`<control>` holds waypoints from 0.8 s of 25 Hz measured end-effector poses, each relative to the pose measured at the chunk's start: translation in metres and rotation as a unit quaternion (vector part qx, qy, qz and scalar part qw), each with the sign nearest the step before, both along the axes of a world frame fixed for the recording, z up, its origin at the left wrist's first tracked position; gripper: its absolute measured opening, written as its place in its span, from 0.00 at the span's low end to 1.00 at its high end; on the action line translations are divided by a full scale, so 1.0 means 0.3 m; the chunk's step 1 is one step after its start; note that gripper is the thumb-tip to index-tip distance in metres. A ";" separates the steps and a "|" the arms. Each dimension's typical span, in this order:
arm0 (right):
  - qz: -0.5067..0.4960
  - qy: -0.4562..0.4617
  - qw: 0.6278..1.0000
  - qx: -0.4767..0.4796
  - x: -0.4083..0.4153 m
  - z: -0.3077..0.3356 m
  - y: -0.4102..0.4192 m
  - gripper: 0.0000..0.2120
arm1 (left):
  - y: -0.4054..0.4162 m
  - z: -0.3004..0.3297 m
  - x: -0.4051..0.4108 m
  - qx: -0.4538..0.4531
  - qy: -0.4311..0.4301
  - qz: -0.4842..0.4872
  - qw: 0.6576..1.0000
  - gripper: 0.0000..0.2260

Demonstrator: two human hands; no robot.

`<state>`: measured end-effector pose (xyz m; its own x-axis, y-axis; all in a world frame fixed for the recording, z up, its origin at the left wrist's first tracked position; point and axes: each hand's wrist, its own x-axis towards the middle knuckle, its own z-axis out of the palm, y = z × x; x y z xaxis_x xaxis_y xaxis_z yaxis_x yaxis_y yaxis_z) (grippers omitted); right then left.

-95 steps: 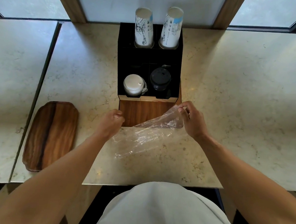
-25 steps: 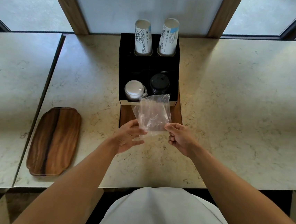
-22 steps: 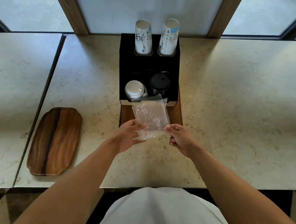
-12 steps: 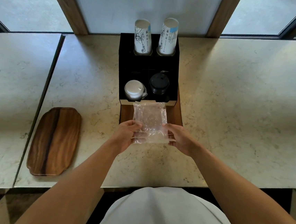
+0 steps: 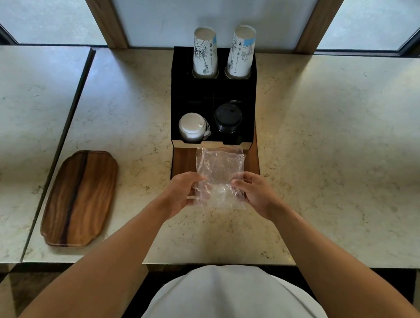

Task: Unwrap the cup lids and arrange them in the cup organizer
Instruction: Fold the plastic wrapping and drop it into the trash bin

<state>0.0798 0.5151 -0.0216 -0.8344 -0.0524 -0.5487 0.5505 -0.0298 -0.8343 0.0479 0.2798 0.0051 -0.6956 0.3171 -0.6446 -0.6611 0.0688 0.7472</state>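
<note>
The black cup organizer (image 5: 183, 100) stands at the back of the counter. Its front left slot holds a stack of white lids (image 5: 191, 127) and its front right slot a stack of black lids (image 5: 228, 117). Two stacks of printed paper cups (image 5: 206, 52) rise from its rear slots. In front of it I hold an empty clear plastic wrapper (image 5: 219, 175), folded flat into a rectangle. My left hand (image 5: 181, 193) pinches its left edge and my right hand (image 5: 255, 195) its right edge.
A wooden base (image 5: 183, 160) juts out under the organizer's front. An oblong wooden tray (image 5: 80, 199) lies on the counter to the left. A seam (image 5: 58, 149) splits the marble counter on the left. Windows run along the back.
The wrapper was stretched out long between my hands; it is now folded into a flat rectangle and has come down from upright to lie low in front of the organizer.
</note>
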 end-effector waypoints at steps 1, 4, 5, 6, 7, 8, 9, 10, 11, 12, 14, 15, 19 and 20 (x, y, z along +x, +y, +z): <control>0.001 0.001 1.000 -0.006 0.002 0.002 0.001 0.07 | -0.006 -0.005 0.002 -0.008 0.006 0.006 1.000 0.17; 0.035 -0.013 0.999 -0.016 0.007 0.014 0.002 0.11 | -0.025 -0.024 0.005 -0.026 0.009 0.027 0.999 0.09; 0.054 -0.023 0.998 -0.010 0.008 0.018 0.003 0.12 | -0.028 -0.027 0.007 -0.033 0.009 0.030 0.999 0.07; 0.069 -0.033 0.997 -0.006 0.007 0.023 0.002 0.12 | -0.032 -0.027 0.010 -0.043 0.009 0.032 0.999 0.06; 0.075 -0.041 0.996 -0.012 0.006 0.029 0.001 0.12 | -0.035 -0.027 0.012 -0.052 0.011 0.033 0.998 0.05; 0.072 -0.050 0.996 -0.030 0.004 0.037 0.001 0.12 | -0.036 -0.029 0.012 -0.057 0.014 0.031 0.998 0.05; 0.061 -0.056 0.995 -0.053 0.004 0.044 0.002 0.12 | -0.037 -0.030 0.011 -0.057 0.016 0.028 0.998 0.05; 0.045 -0.061 0.994 -0.078 0.003 0.050 0.003 0.12 | -0.038 -0.028 0.008 -0.053 0.015 0.025 0.998 0.05; 0.027 -0.065 0.992 -0.102 0.000 0.056 0.005 0.12 | -0.039 -0.026 0.004 -0.043 0.009 0.025 0.999 0.06; 0.010 -0.070 0.990 -0.123 -0.002 0.060 0.006 0.13 | -0.039 -0.021 0.000 -0.026 -0.004 0.028 0.999 0.07; -0.019 -0.082 0.984 -0.159 -0.009 0.068 0.002 0.13 | -0.035 -0.007 -0.012 0.016 -0.048 0.046 0.998 0.13; -0.030 -0.086 0.978 -0.187 -0.012 0.070 -0.001 0.14 | -0.032 -0.002 -0.019 0.035 -0.074 0.064 0.995 0.15; -0.103 -0.102 0.934 -0.326 -0.021 0.069 -0.011 0.18 | -0.023 0.002 -0.026 0.122 -0.177 0.177 0.960 0.20; -0.122 -0.103 0.922 -0.352 -0.023 0.065 -0.014 0.19 | -0.022 0.004 -0.024 0.144 -0.195 0.199 0.949 0.20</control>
